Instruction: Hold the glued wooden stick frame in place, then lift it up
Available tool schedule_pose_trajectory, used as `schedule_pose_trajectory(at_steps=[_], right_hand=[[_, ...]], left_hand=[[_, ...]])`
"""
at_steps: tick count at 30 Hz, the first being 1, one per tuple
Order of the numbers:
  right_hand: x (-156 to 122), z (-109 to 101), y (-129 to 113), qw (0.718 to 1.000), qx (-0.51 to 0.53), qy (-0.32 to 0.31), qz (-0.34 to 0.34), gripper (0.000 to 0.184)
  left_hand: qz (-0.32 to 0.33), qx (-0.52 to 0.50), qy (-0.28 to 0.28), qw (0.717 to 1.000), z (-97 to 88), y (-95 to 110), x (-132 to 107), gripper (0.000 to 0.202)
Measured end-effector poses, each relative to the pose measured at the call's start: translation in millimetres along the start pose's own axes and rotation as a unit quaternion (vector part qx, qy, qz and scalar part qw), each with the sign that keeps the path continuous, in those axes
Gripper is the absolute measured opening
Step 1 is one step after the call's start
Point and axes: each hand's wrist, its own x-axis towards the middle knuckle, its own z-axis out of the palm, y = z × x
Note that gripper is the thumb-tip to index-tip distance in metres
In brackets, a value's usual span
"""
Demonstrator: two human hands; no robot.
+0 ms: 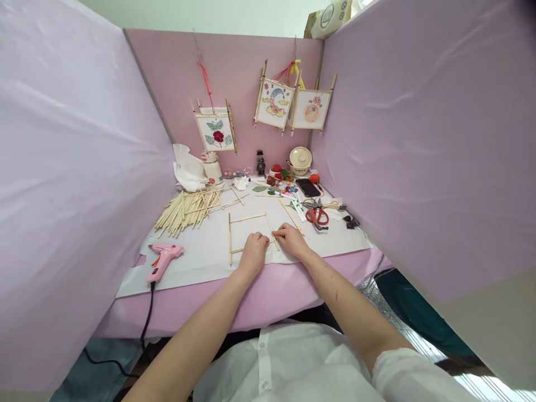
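A square frame of thin wooden sticks lies on the white paper [201, 254]. Its left stick [230, 240], top stick [248, 218] and right stick [268, 221] show plainly. The bottom stick [237, 250] passes partly under my left hand [254, 252], whose fingers are closed on it near the lower right corner. My right hand [290, 240] pinches the right stick from its outer side, just above that corner. Only a small gap separates the two hands. Fingertip contact is too small to see in detail.
A pink glue gun [164, 260] lies at left, its cord hanging over the table edge. Behind it is a pile of sticks [184, 215]. Red-handled scissors [317, 216], a phone [308, 187] and two loose sticks [291, 217] lie at right. Decorated frames [215, 132] hang behind.
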Motion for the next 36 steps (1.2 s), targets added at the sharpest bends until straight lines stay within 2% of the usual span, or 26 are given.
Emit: schedule_pose_trajectory(at_steps=[36], right_hand=[[1.2,-1.2,-0.8,1.000,-0.005,-0.008,-0.008,0.021]], left_hand=[[0.000,-0.011,0.002,1.000,2.0,-1.0,0.0,0.021]])
